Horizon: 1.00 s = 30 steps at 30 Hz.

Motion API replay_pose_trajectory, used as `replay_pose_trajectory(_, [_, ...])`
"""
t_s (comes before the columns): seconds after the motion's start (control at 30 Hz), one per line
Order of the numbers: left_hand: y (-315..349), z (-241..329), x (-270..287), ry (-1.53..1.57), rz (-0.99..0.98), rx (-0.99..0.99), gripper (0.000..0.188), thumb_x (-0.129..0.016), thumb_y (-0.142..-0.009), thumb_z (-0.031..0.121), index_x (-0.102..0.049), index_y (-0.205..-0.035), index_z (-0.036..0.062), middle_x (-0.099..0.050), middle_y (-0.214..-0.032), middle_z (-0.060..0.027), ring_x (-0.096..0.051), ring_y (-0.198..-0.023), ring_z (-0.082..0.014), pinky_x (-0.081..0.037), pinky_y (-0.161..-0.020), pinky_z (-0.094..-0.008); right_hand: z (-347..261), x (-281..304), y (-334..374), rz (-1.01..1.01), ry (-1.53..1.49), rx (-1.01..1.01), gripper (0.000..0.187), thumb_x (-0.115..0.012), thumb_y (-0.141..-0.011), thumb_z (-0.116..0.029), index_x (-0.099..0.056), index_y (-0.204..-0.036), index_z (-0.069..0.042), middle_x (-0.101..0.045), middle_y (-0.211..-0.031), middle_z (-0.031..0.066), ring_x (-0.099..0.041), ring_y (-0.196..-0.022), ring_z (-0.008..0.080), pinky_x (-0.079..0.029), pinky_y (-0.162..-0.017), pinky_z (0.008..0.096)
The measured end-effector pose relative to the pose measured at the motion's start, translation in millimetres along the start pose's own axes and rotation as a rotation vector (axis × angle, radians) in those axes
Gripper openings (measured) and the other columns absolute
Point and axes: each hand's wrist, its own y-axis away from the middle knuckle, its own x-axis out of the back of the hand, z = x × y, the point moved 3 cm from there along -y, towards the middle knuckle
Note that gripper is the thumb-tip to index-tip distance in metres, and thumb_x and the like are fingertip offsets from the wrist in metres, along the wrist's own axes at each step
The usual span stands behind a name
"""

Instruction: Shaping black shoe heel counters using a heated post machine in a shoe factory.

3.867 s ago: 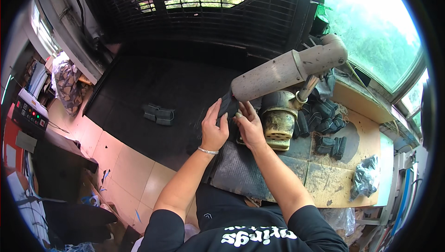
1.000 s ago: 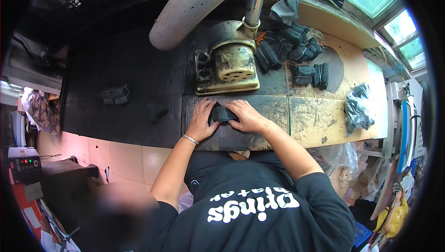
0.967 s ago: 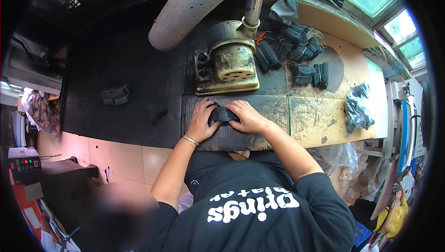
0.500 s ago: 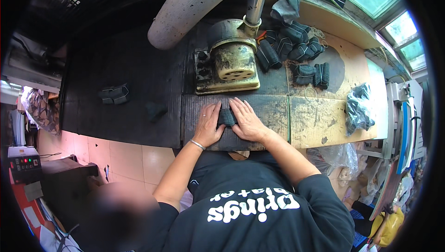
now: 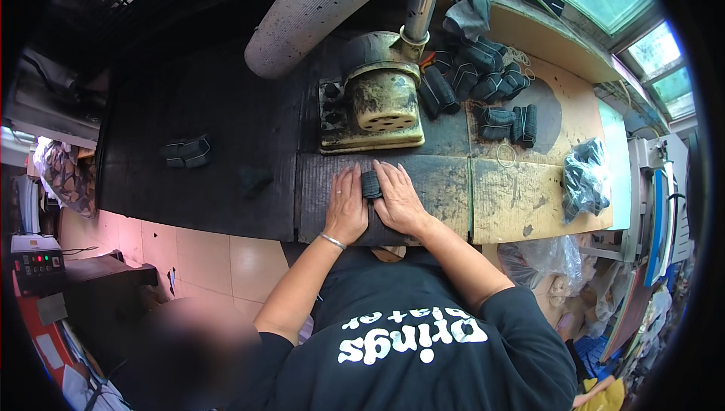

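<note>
A small stack of dark ribbed fabric pieces (image 5: pixel 371 185) sits on the cardboard-covered bench, squeezed from both sides. My left hand (image 5: pixel 348 205), with a ring and a silver bracelet, presses its left side. Against the right side lies my right hand (image 5: pixel 399 198), fingers pointing away from me. The fingers of both hands are nearly straight, and part of the stack is hidden by them. Just beyond my fingertips stands a stained cream-coloured machine head (image 5: pixel 384 101) on a square base.
Tied dark fabric bundles (image 5: pixel 495 71) lie at the far right, with orange-handled snips (image 5: pixel 428 60) beside them. A clear plastic bag of dark pieces (image 5: pixel 586 180) rests at the right edge. Another bundle (image 5: pixel 186 152) lies far left. A rubber band (image 5: pixel 506 156) is near the right hand.
My hands have drawn closer together, and the stack between them now looks narrower and more upright. My left hand has shifted slightly to the right.
</note>
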Motion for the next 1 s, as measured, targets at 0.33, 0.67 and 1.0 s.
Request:
replay_pose_trajectory(0.33, [-1, -5, -17, -0.043, 0.009, 0.084, 0.078, -0.054, -0.082, 0.009, -0.016, -0.147, -0.0104, -0.019, -0.153, -0.0286, -0.012, -0.145, -0.0446, -0.011, -0.117, -0.0556, 3, -15, -4, 0.088, 0.016, -0.027, 0.081, -0.053, -0.076, -0.009, -0.017, -0.147, 0.01, -0.025, -0.152, 0.0265, -0.021, -0.144, 0.0409, -0.017, -0.117, 0.0514])
replay_pose_trajectory(0.67, [1, -23, 8, 0.138, 0.094, -0.069, 0.071, -0.065, -0.078, 0.003, -0.035, -0.141, -0.0076, -0.048, -0.135, -0.0251, -0.038, -0.132, -0.0432, -0.028, -0.113, -0.0467, 1, -11, -7, 0.07, 0.026, -0.104, 0.078, -0.052, -0.078, -0.008, -0.019, -0.147, 0.008, -0.03, -0.15, 0.026, -0.025, -0.142, 0.0382, -0.019, -0.117, 0.0516])
replay_pose_trajectory(1.0, [0, -26, 14, 0.223, 0.169, 0.046, 0.075, -0.074, -0.074, 0.007, -0.041, -0.14, -0.0014, -0.058, -0.129, -0.0176, -0.047, -0.127, -0.0359, -0.033, -0.109, -0.0433, -8, -15, -15, 0.103, 0.094, -0.234, 0.081, -0.054, -0.077, -0.012, -0.019, -0.147, 0.007, -0.031, -0.149, 0.0265, -0.026, -0.142, 0.0388, -0.016, -0.116, 0.0551])
